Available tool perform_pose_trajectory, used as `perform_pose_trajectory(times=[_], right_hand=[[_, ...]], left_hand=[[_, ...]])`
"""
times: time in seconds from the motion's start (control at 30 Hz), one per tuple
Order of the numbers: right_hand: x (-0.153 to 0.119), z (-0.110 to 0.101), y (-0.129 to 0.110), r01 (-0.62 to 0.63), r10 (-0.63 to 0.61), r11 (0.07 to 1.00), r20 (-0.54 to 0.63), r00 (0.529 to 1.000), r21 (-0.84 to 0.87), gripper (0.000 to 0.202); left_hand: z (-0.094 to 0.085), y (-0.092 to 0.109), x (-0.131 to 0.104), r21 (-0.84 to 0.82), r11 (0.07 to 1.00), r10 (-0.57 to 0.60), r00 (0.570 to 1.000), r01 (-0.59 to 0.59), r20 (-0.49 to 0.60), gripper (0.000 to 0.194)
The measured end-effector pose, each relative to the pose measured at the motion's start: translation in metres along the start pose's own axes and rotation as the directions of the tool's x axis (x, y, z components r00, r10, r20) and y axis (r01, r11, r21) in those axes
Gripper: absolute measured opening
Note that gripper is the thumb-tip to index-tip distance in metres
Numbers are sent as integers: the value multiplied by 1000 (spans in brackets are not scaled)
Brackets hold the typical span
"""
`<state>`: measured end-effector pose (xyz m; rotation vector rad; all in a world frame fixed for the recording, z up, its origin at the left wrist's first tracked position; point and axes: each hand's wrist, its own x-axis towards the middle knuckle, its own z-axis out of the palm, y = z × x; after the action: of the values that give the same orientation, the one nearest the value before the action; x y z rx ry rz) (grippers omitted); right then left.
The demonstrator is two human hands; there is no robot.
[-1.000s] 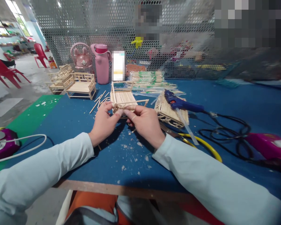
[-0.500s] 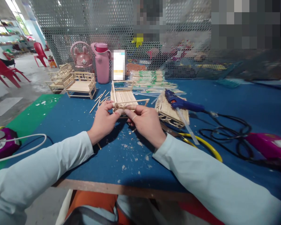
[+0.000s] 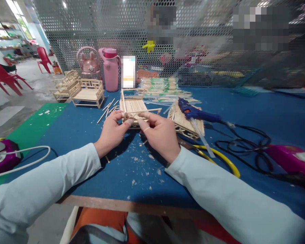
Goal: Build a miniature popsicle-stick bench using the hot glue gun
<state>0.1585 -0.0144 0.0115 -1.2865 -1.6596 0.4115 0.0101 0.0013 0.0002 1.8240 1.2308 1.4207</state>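
A miniature bench of thin wooden sticks [image 3: 136, 104] stands at the middle of the table, its slatted seat facing up. My left hand [image 3: 114, 130] is closed, thumb and fingertips pinching the near left corner of its frame. My right hand [image 3: 160, 135] is closed at the near side, its thumb and index finger by the small sticks under a slanting rail [image 3: 149, 110]. The fingers partly hide the joint there. To the right, a blue glue gun [image 3: 199, 113] lies on another slatted stick piece [image 3: 175, 117], a clear glue stick [image 3: 202, 137] poking from it.
Finished-looking stick benches [image 3: 88, 93] stand back left, near loose cut sticks [image 3: 108, 110]. Bagged sticks [image 3: 159, 86], a pink flask [image 3: 110, 71] and a lit screen [image 3: 128, 72] line the mesh partition [image 3: 132, 27]. Yellow-handled cutters [image 3: 228, 162], black cord [image 3: 244, 149] and a purple power strip [image 3: 289, 157] lie right.
My right thumb and index finger have shifted slightly to the right and away from the left fingertips. My left hand keeps its hold on the bench in nearly the same place.
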Motion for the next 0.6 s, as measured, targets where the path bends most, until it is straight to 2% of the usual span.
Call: perform_pose_trajectory(times=[0.1, 0.33, 0.43, 0.53, 0.6], right_hand=[[2, 2, -1, 45, -45, 999, 16, 999, -8, 25], [5, 4, 3, 62, -62, 998, 49, 997, 8, 22], [3, 4, 2, 41, -41, 999, 47, 998, 9, 22], [2, 4, 2, 9, -11, 999, 55, 998, 36, 24], [1, 3, 3, -13, 11, 999, 52, 999, 46, 26]], left_hand=[[0, -1, 1, 1, 1000, 6, 1000, -6, 5, 12], [-3, 0, -2, 41, 999, 19, 1000, -19, 21, 14], [-8, 2, -8, 105, 994, 27, 998, -32, 53, 27], [-13, 1, -13, 142, 989, -38, 998, 30, 52, 42], [-15, -1, -14, 135, 988, -79, 996, 73, 40, 43]])
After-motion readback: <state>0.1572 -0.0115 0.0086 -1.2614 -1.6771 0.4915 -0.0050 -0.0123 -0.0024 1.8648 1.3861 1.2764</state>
